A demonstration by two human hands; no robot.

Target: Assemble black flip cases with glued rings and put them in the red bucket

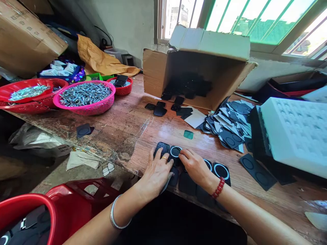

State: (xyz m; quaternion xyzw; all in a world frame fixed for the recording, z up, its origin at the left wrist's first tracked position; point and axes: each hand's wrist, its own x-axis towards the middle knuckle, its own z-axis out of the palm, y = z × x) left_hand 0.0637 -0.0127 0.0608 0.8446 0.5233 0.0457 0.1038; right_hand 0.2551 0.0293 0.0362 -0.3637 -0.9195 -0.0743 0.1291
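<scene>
Down at the near edge of the table (138,132) lies a row of black grille pieces (221,170). The left hand (156,172) lies flat and relaxed, fingers resting on the leftmost piece (161,148) and grasping nothing. The right hand (196,166) curls its fingertips (182,156) onto the next piece (175,151); whether they pinch it I cannot tell. A cardboard box (158,71) lies well behind.

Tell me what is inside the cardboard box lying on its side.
A heap of flat black pieces lies at the back of the cardboard box, some spilling onto the table. Shadow hides their number and anything beneath.
</scene>
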